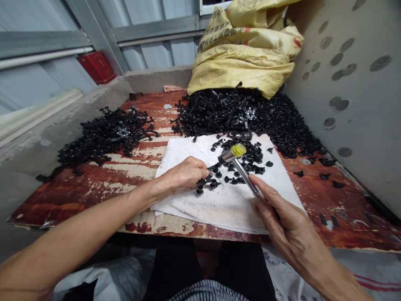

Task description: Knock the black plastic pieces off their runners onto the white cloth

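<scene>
My right hand [280, 213] is closed round the metal handle of a small mallet [242, 169]. The mallet has a yellow face on one end and a black face on the other, and its head is over the white cloth [184, 205]. Just left of the mallet head, my left hand [188, 173] pinches a black jointed plastic piece [205, 180], partly hidden by the fingers. Several loose black knob-shaped parts [214, 184] lie on the cloth below and beside the fingers, and more are heaped behind the mallet.
A yellow woven sack [244, 62] at the back spills a large heap of black parts [219, 110]. Another pile of black pieces [109, 131] lies on the left of the worn red board [138, 171]. A spotted panel [360, 96] borders the right; a red box [96, 67] sits back left.
</scene>
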The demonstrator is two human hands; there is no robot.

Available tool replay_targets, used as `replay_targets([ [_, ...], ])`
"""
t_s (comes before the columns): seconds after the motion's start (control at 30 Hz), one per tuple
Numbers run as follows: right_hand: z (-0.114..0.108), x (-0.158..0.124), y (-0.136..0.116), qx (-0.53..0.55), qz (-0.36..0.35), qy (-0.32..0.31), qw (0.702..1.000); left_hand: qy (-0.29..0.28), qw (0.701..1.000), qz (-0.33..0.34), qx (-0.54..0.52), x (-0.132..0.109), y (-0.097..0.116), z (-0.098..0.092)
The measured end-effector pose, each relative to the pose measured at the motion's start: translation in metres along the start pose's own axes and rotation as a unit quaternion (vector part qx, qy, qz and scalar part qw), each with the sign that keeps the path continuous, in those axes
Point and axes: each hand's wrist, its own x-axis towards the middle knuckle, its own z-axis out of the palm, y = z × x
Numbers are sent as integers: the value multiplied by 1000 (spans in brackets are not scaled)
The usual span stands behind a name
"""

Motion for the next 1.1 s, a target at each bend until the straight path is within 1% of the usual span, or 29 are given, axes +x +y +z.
replay_targets([
  [0.1,-5,3,-12,-14,-37,24,999,4,1000,-6,-13,-2,-1,3],
  [0.2,-5,3,-16,-39,-42,60,997,-7,999,-10,-29,-1,-4,3],
  [0.23,-4,3,-15,-51,-40,52,997,-7,999,-12,-31,0,-5,3],
  [0.33,-4,5,-10,-78,-37,-20,996,-2,999,-8,-38,3,-8,2],
  [0.37,-5,5,-11,-80,-41,-32,995,-5,999,-2,-40,4,-9,1],
  [0.4,-7,6,-12,-76,-50,-27,995,-10,999,3,-41,4,-10,0],
  [0.5,-10,7,-16,-55,-69,48,995,-35,998,11,-52,3,-10,-2],
  [0.53,-10,7,-16,-58,-60,70,994,-37,998,9,-54,2,-9,-3],
  [0.57,-9,7,-14,-67,-64,71,993,-36,998,3,-54,1,-8,-3],
  [0.6,-7,7,-12,-84,-65,17,994,-31,998,-2,-50,0,-6,-3],
  [0.63,-6,7,-9,-104,-67,-14,992,-25,999,-6,-42,-1,-5,-2],
  [0.67,-5,7,-7,-110,-52,-42,992,-18,999,-12,-33,-1,-3,-2],
  [0.7,-5,8,-6,-102,-38,-51,993,-14,999,-15,-26,-2,-3,-2],
  [0.77,-6,8,-6,-70,-39,-26,996,-12,1000,-21,-19,-1,-2,-1],
  [0.83,-6,8,-9,-50,-47,13,998,-18,999,-29,-24,0,-3,-1],
  [0.87,-6,8,-9,-52,-48,14,997,-22,999,-31,-28,1,-3,-1],
  [0.93,-5,9,-9,-70,-32,-25,997,-26,999,-32,-30,2,-4,-1],
  [1.0,-3,11,-7,-71,-6,-61,996,-29,999,-31,-31,2,-4,-3],
  [1.03,-3,12,-6,-56,15,-60,997,-36,998,-29,-37,2,-3,-4],
  [1.1,-3,14,-8,9,78,-34,996,-72,994,-29,-76,0,-4,-8],
])
